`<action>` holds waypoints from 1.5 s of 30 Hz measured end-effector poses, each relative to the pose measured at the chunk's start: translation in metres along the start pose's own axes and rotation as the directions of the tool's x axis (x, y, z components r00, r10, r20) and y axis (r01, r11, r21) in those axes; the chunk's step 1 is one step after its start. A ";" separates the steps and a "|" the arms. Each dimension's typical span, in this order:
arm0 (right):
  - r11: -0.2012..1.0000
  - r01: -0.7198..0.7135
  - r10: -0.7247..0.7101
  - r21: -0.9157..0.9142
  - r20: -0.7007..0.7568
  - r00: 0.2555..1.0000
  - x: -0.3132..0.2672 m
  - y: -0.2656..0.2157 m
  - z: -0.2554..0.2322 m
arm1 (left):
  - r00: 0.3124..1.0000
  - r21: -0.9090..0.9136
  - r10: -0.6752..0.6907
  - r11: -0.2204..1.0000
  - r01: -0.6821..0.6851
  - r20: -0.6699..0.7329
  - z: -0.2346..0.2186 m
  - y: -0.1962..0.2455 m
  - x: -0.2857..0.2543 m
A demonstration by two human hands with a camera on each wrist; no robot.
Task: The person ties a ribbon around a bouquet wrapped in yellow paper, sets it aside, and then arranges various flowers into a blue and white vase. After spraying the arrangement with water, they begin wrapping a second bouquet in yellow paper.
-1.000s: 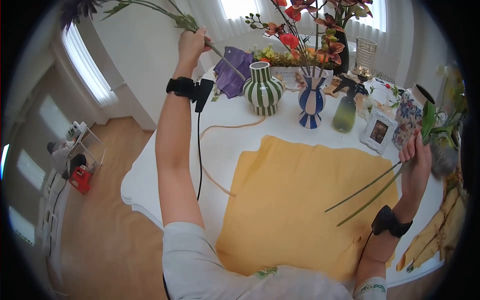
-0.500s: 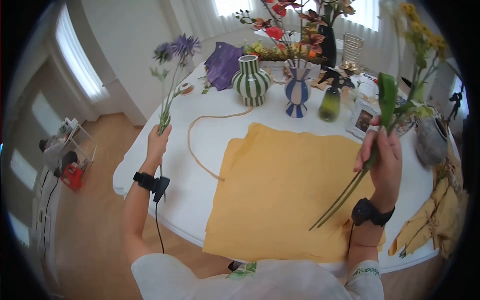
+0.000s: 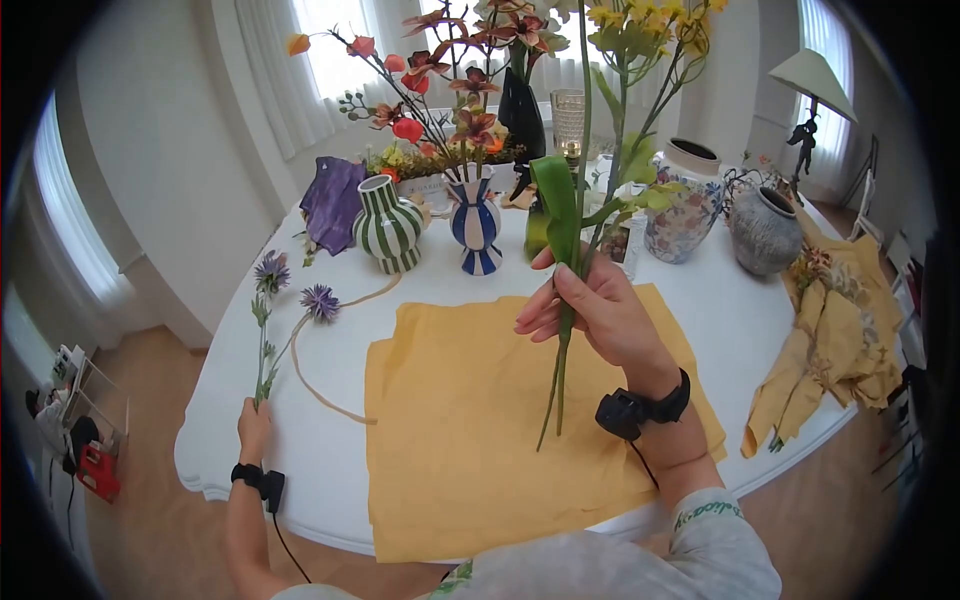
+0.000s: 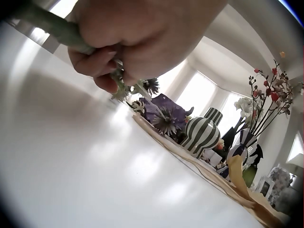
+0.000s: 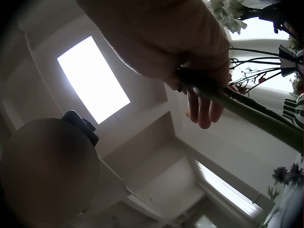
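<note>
My left hand (image 3: 254,430) is low at the table's left front, fingers curled round the green stem (image 4: 59,29) of purple thistle-like flowers (image 3: 320,302). Their heads point away from me, over the white tabletop. In front of me my right hand (image 3: 608,312) pinches the stems (image 3: 562,375) of yellow flowers (image 3: 690,30), thumb against them. This bunch stands nearly upright, a broad green leaf (image 3: 562,205) by the fingers, its cut ends over a yellow wrapping sheet (image 3: 470,450). In the right wrist view the green stems (image 5: 259,121) run out below the curled fingers.
Behind the sheet stand a green-striped vase (image 3: 388,230), a blue-striped vase (image 3: 474,225) with red flowers, a floral vase (image 3: 685,205) and a grey pot (image 3: 765,232). A tan ribbon (image 3: 310,375) curves across the left side. Wrapped flowers (image 3: 825,340) lie at the right edge.
My left hand has come down from high at the back left to the left front, lowering the purple flowers. My right hand has brought the yellow flowers inward from the right and turned them more upright.
</note>
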State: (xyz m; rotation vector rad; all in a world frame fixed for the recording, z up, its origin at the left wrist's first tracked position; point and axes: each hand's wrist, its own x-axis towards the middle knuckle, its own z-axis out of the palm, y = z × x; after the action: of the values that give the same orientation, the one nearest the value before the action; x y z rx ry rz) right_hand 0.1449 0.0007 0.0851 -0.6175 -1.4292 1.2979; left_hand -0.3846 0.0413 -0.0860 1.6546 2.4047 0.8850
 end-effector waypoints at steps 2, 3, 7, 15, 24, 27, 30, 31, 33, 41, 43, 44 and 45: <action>1.000 -0.017 0.017 0.001 0.017 1.000 0.000 0.002 0.001 | 0.999 0.007 -0.019 1.000 0.019 0.030 0.000 0.001 -0.003; 1.000 -0.017 0.017 -0.001 0.024 1.000 0.000 0.002 0.001 | 0.997 0.020 -0.044 0.999 0.043 0.060 0.000 0.002 -0.004; 1.000 -0.017 0.017 -0.005 0.013 1.000 0.003 0.009 0.001 | 0.994 0.110 0.079 0.990 -0.087 0.077 0.002 -0.009 0.004; 0.979 0.067 -0.109 -0.191 -0.222 0.969 0.021 0.031 0.010 | 0.739 0.027 0.672 0.741 -0.671 -0.048 -0.038 0.183 -0.047; 0.765 0.115 -0.384 -0.634 -0.305 0.872 0.032 0.048 0.046 | 0.626 -0.682 0.757 0.358 -0.638 -0.188 -0.039 0.345 -0.116; 0.634 0.117 -0.467 -0.765 -0.258 0.846 0.035 0.051 0.052 | 0.714 -0.790 0.669 0.316 -0.525 -0.207 -0.030 0.365 -0.114; 0.566 0.087 -0.494 -0.820 -0.253 0.832 0.037 0.045 0.058 | 0.775 -0.790 0.607 0.383 -0.479 -0.176 -0.017 0.369 -0.106; 0.638 0.103 -0.431 -0.763 -0.244 0.869 0.039 0.045 0.055 | 0.777 -0.818 0.617 0.377 -0.434 -0.128 -0.014 0.368 -0.103; 0.810 0.102 -0.261 -0.578 -0.200 0.944 0.044 0.047 0.047 | 0.774 -0.853 0.629 0.360 -0.377 -0.077 -0.014 0.364 -0.102; 0.983 0.024 -0.013 -0.183 0.063 0.998 0.049 0.054 0.024 | 0.790 -0.924 0.613 0.297 -0.239 -0.007 -0.002 0.354 -0.086; 0.996 0.031 -0.026 -0.079 0.066 0.997 0.051 0.056 0.021 | 0.799 -0.932 0.601 0.286 -0.223 -0.006 -0.005 0.354 -0.086; 0.999 0.037 -0.038 0.022 0.061 0.997 0.052 0.057 0.020 | 0.804 -0.941 0.594 0.271 -0.203 -0.003 -0.007 0.354 -0.087; 0.999 0.039 -0.040 0.023 0.061 0.997 0.053 0.059 0.017 | 0.804 -0.940 0.595 0.271 -0.205 -0.004 -0.006 0.353 -0.086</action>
State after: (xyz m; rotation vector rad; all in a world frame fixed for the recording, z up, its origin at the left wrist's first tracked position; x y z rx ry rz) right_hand 0.0973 0.0571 0.0516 -0.5368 -1.4680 1.3093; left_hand -0.0595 0.0496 0.0771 1.6479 0.7750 1.4444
